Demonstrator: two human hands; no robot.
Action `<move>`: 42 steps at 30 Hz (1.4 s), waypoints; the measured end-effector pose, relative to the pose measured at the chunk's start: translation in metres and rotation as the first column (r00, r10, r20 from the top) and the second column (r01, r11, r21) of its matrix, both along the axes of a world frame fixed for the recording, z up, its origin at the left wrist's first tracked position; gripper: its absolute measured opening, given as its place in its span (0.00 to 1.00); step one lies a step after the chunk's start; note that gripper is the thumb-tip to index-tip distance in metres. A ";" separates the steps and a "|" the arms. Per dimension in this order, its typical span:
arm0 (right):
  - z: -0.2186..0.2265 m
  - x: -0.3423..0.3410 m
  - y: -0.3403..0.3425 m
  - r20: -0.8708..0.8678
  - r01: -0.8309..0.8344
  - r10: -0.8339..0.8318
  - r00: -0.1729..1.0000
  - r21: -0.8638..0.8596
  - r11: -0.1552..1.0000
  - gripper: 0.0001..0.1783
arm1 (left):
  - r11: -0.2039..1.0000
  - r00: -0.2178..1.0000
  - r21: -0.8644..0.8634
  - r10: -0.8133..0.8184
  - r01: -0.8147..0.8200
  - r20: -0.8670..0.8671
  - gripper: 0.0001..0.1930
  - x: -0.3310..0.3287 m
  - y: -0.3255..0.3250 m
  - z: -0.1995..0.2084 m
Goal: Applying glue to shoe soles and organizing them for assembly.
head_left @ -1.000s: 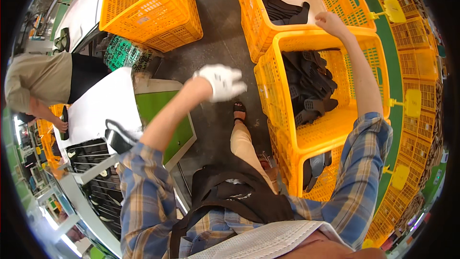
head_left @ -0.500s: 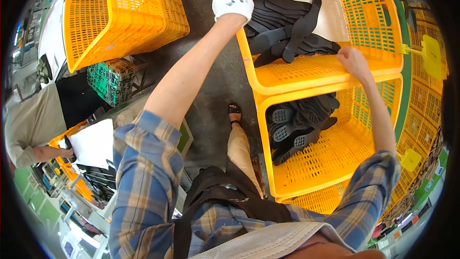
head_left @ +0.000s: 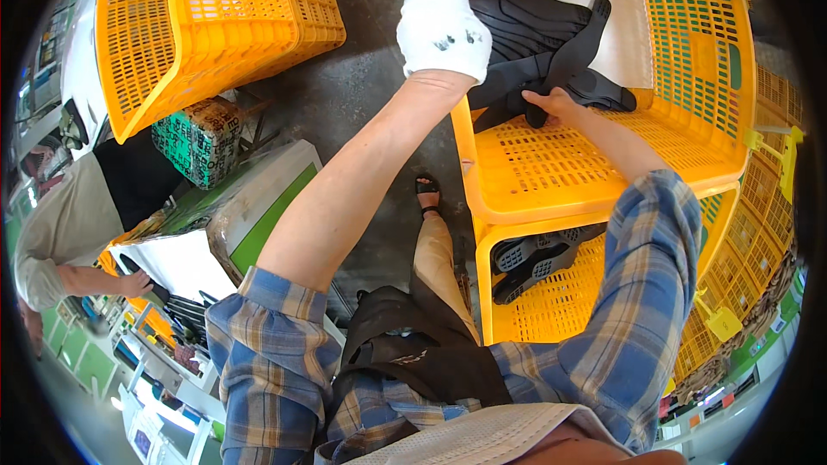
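Note:
My left hand [head_left: 444, 26], in a white glove with dark smudges, is closed over the left rim of the upper yellow crate [head_left: 560, 202]. Black shoe soles lie stacked in that crate, several overlapping at its left side. Bare, my right hand [head_left: 556, 106] reaches over the crate's near edge and pinches the lower end of one black sole [head_left: 579, 47], which lies slantwise across the others. The thumb and fingertips meet around that end. A pale board [head_left: 624, 34] is under the soles at the crate's far side.
A lower yellow crate [head_left: 551, 314] with tread-patterned black soles [head_left: 538, 267] sits beneath. Stacked yellow crates [head_left: 228, 26] stand at the far left, near a taped green box [head_left: 200, 145]. On the left a person [head_left: 73, 215] works at a white-topped table [head_left: 177, 258].
My right hand has moved left from the crate's near edge and taken hold of a sole's lower end. My left hand stays on the rim while the view has shifted closer.

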State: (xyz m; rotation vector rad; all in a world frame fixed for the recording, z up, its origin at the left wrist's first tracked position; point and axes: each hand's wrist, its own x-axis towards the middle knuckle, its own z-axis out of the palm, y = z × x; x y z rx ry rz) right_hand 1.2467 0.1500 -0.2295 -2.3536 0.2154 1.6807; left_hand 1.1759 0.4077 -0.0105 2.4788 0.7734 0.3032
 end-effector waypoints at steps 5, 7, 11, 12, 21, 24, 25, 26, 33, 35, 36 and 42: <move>0.011 -0.001 0.000 0.025 0.396 -0.396 0.918 0.024 0.918 0.30 | 1.000 0.995 0.004 -0.028 0.028 0.096 0.17 0.003 0.002 0.005; 0.018 0.006 -0.011 0.201 0.423 -0.436 0.877 0.107 0.900 0.32 | 0.998 0.998 -0.055 -0.016 0.020 0.062 0.17 0.003 0.001 0.008; 0.016 0.018 -0.016 0.671 -0.298 0.199 0.714 0.034 0.954 0.38 | 0.992 0.999 -0.128 -0.008 0.012 0.035 0.14 0.003 0.004 0.013; 0.012 0.020 -0.012 0.699 -0.420 0.294 0.652 0.010 0.908 0.39 | 0.989 0.999 -0.145 -0.006 0.012 0.039 0.13 0.003 0.004 0.013; -0.009 0.026 0.017 0.708 -0.841 0.676 0.205 -0.226 0.492 0.38 | 0.985 0.996 -0.175 0.025 -0.010 0.082 0.11 0.006 0.006 0.005; 0.007 0.033 0.024 0.683 -0.873 0.722 0.114 -0.279 0.401 0.34 | 0.992 0.990 -0.113 0.075 -0.062 0.117 0.11 0.008 0.004 0.005; 0.014 0.036 0.027 0.657 -0.890 0.744 0.119 -0.262 0.374 0.33 | 0.993 0.996 -0.110 0.050 -0.041 0.073 0.10 0.008 0.005 0.005; 0.023 0.038 0.029 0.674 -0.896 0.721 0.162 -0.205 0.393 0.31 | 0.993 0.999 -0.111 0.032 -0.029 0.028 0.10 0.007 0.004 0.004; 0.136 0.055 0.000 0.724 -0.866 0.603 0.334 -0.017 0.499 0.32 | 0.975 0.999 -0.222 0.023 -0.029 -0.030 0.11 0.014 0.011 0.005; 0.175 0.042 0.000 0.644 -0.727 0.605 0.469 -0.108 0.678 0.25 | 0.948 0.999 -0.317 -0.032 0.029 -0.006 0.19 0.003 0.017 0.010; 0.197 0.029 0.000 0.776 -0.667 0.384 0.501 0.063 0.743 0.25 | 0.927 0.996 -0.365 -0.083 0.082 0.011 0.26 -0.008 0.020 0.015; 0.330 -0.084 0.019 -0.030 0.210 -0.526 0.850 0.935 0.286 0.20 | 0.677 0.983 -0.714 -0.156 0.179 0.098 0.51 -0.208 0.015 0.051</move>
